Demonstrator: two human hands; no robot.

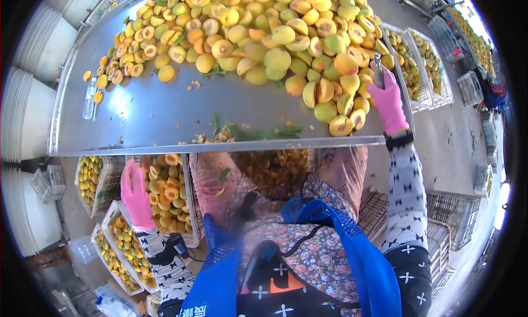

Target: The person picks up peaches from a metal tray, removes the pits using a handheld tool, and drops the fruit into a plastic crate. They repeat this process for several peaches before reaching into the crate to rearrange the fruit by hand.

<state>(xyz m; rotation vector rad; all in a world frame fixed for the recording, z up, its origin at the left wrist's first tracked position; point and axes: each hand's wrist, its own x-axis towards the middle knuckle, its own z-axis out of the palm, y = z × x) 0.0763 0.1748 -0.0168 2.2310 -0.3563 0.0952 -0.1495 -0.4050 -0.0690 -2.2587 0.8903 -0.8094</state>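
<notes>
My right hand, in a pink glove, is closed around a small silver metal tool at the table's right edge. The tool's exact kind is not clear, as my fingers cover part of it. Beside that hand, whole and halved yellow peaches lie heaped on the metal table. My left hand, also gloved in pink, is below the table's front edge at the left side of a crate of halved peaches. Its fingers are stretched out and nothing shows in them.
A plastic bottle lies on the table's left side. Leaves and pits are scattered near its front edge. More fruit crates stand at lower left and beyond the right edge. Crates are on the floor at right.
</notes>
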